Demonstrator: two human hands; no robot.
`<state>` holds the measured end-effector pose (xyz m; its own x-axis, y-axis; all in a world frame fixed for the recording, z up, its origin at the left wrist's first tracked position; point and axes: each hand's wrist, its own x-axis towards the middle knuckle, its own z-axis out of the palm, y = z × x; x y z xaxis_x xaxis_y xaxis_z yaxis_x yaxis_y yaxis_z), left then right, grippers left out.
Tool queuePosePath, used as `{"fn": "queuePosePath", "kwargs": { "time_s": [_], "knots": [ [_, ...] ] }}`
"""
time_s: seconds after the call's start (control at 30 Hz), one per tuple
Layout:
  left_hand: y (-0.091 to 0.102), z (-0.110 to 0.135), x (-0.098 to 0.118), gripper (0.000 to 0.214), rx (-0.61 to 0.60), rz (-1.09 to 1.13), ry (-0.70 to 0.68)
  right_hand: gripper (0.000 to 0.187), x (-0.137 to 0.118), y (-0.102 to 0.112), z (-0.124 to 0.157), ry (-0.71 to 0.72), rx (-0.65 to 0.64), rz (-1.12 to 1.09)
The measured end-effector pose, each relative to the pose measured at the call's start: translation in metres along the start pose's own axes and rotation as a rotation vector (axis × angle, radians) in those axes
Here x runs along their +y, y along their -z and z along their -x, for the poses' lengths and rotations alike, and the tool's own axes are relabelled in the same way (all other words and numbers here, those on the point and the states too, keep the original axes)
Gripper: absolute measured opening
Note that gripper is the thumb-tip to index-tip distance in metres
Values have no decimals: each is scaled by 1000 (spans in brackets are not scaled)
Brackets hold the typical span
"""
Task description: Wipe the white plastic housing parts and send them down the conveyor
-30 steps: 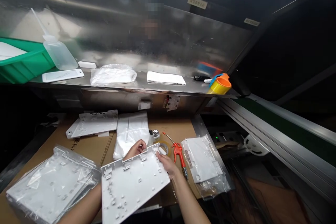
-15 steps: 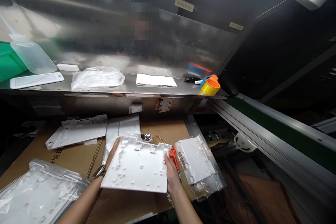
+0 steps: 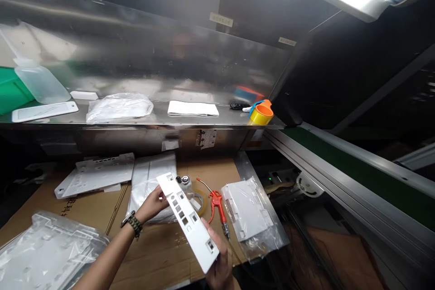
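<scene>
A white plastic panel [image 3: 190,224] is tilted on edge above the cardboard, its narrow side with several square cutouts facing me. My right hand [image 3: 220,253] grips its lower end, thumb along the edge. Near the upper end, the curled fingers of my left hand [image 3: 154,204] hold it from the left; their tips are partly hidden. Just right of the panel lies a red air blow gun [image 3: 217,206] with a thin bent nozzle. A tape roll [image 3: 200,203] and a small bottle with a metal top [image 3: 185,181] sit partly behind the panel.
Bagged white panels lie at lower left [image 3: 47,253] and at right [image 3: 249,210]. An unbagged stack [image 3: 98,172] rests at back left beside clear plastic bags [image 3: 142,172]. A metal shelf [image 3: 159,118] spans the back. A green conveyor belt [image 3: 340,163] runs along the right.
The panel has turned from its broad, studded face to its narrow side with cutouts. My right hand has moved down and nearer. More of the blow gun and the tape roll now show.
</scene>
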<state>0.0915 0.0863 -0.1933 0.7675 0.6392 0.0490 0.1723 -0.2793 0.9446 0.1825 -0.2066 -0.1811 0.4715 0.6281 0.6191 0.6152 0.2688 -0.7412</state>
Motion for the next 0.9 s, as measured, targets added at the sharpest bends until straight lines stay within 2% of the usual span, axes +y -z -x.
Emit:
{"fn": "queuePosePath", "kwargs": {
  "time_s": [0.13,0.23,0.33,0.43,0.53,0.67,0.77,0.9],
  "knots": [
    [-6,4,5,56,123,-82,-54,67,2,11,-8,-22,-147,50],
    [-18,16,14,53,216,-205,-135,59,5,14,0,-107,-139,82],
    [-41,40,27,58,216,-320,-272,46,9,18,4,-274,-38,113],
    [-68,67,39,67,196,-398,-389,41,6,26,-3,-473,88,129],
    [-93,88,52,82,203,-447,-418,48,-3,34,-16,-623,224,112],
    [-121,103,77,98,214,-462,-406,62,-13,39,-28,-673,318,61],
    [-132,106,94,106,219,-456,-396,69,-15,54,-33,-695,393,40],
    [-126,107,96,110,226,-466,-386,75,-2,94,-45,-779,540,82]
  ]
}}
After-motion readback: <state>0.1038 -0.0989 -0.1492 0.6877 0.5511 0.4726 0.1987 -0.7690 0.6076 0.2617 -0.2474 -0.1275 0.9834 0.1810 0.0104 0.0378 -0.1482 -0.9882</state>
